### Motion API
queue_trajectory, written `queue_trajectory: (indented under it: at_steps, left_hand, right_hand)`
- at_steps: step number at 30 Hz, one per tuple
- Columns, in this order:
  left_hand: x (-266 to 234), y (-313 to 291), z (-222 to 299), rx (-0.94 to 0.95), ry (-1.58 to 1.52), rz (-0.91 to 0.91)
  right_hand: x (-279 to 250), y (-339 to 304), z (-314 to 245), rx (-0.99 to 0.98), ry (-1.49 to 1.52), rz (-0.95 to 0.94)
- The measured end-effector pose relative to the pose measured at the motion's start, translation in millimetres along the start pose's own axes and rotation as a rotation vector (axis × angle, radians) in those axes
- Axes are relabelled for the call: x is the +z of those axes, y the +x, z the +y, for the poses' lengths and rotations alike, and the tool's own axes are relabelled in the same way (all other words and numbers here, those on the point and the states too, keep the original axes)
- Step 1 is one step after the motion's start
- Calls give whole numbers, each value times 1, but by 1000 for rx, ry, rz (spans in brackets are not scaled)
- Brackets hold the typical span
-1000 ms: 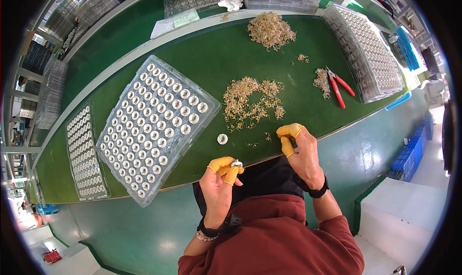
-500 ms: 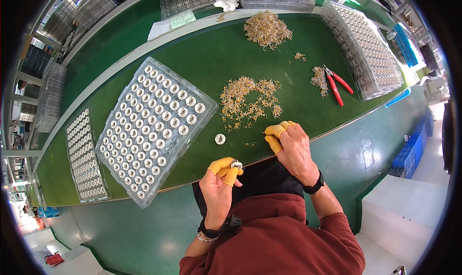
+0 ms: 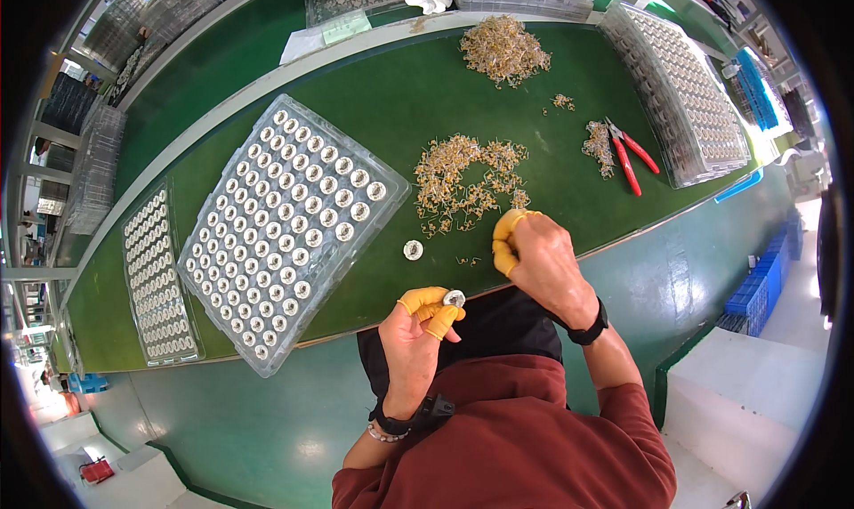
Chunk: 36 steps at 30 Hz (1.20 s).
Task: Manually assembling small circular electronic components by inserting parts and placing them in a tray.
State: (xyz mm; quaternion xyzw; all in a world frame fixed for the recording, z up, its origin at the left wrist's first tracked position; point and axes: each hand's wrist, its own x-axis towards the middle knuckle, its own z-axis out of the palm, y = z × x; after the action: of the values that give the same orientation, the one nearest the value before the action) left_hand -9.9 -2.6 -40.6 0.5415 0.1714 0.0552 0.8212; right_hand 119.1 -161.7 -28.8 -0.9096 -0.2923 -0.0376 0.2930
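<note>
My left hand [image 3: 414,338], with yellow finger cots, pinches a small round white-and-silver part [image 3: 454,299] above the table's near edge. My right hand [image 3: 546,258], also in yellow finger cots, is closed at the near edge of the green table; its fingertips are hidden, so I cannot tell what is in them. A similar loose round part [image 3: 413,250] lies between the big tray and the pile of small wire-legged components [image 3: 454,184]. A few loose wire-legged pieces [image 3: 469,261] lie between my hands.
A clear tray [image 3: 289,233] of round parts lies at left, with another filled tray [image 3: 162,278] beyond it. At right are red-handled cutters [image 3: 632,157], a small component heap [image 3: 599,148] and stacked trays [image 3: 680,91]. A larger component heap [image 3: 504,51] stands at the back.
My left hand has shifted slightly right, and the round part in it now shows its face. My right hand has turned, its fingers curling out of sight. The whole view has shifted slightly.
</note>
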Motion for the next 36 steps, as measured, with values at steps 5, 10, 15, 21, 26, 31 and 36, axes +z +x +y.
queue_trajectory:
  at_steps: [5,10,15,21,26,31,36]
  left_hand:
    - [6,1,3,-50,-10,-40]
    - [17,1,7,-90,-67,-82]
    - [22,-1,8,-105,-101,-85]
    - [22,-1,8,-105,-91,-94]
    - [22,-1,9,-103,-81,-86]
    - [21,0,9,-102,-81,-89]
    - [21,1,9,-110,-78,-90]
  right_hand:
    - [-15,-19,-1,363,707,-8]
    - [-12,-37,-16,370,1054,-40]
    - [-4,-45,-28,357,1006,-49]
    - [4,-45,-32,297,877,33]
    - [7,-46,-32,286,896,61]
    - [10,-48,-33,292,914,84]
    - [11,-49,-32,282,897,91]
